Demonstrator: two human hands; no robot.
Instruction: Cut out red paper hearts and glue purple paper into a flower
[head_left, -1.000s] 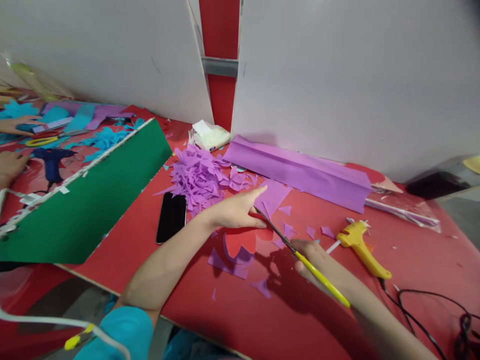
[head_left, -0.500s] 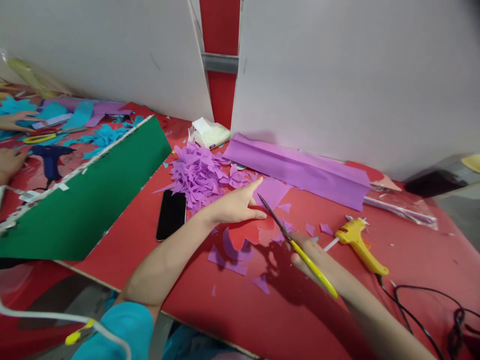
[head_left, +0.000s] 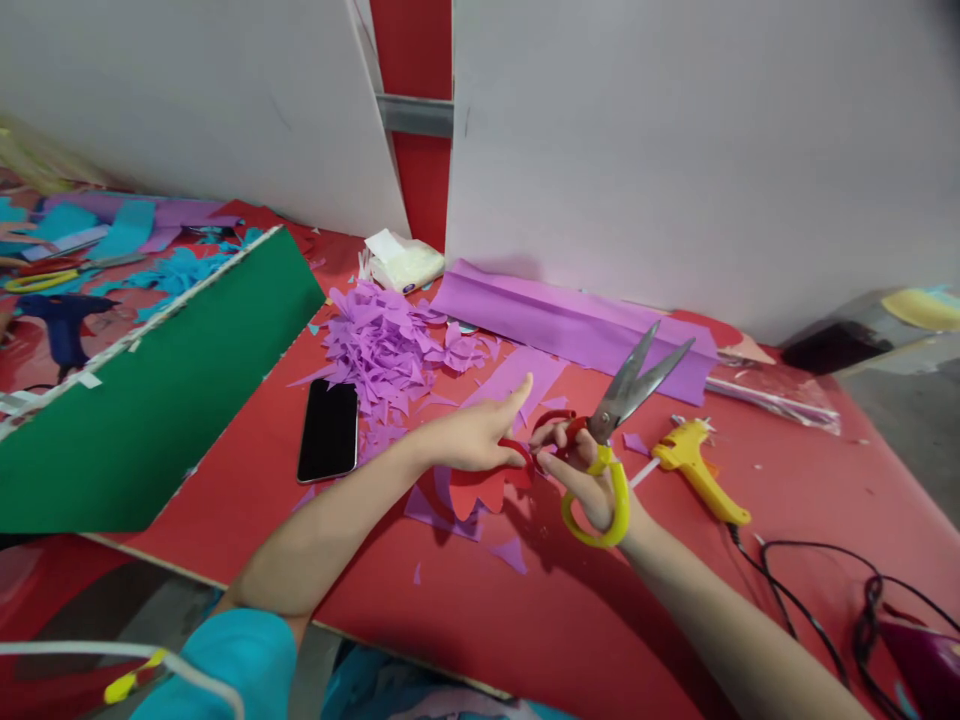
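Observation:
My left hand [head_left: 474, 435] is closed on a piece of red paper [head_left: 478, 493] with a scalloped edge, held above the table with the thumb on it. In my right hand [head_left: 592, 488] is a pair of scissors [head_left: 613, 412] with one yellow and one red handle loop. The blades are spread and point up and away. My right fingertips are close to the paper's right edge; whether they touch it is unclear. Below and around both hands lie purple paper scraps [head_left: 511, 554]. Beyond my left hand lies a purple paper strip [head_left: 536, 368].
A heap of purple cutouts [head_left: 382, 345] lies beside a black phone [head_left: 328, 430]. At right is a yellow glue gun [head_left: 694, 465] with its cord. A green board [head_left: 180, 390] slants at left; a co-worker's hand [head_left: 19, 235] shows beyond it. Folded purple paper [head_left: 570, 325] lies at the back.
My right hand has turned the scissors: the blades, closed and pointing up-left before, now spread and point up-right. The right fingers have come nearer the red paper. The view has shifted slightly right.

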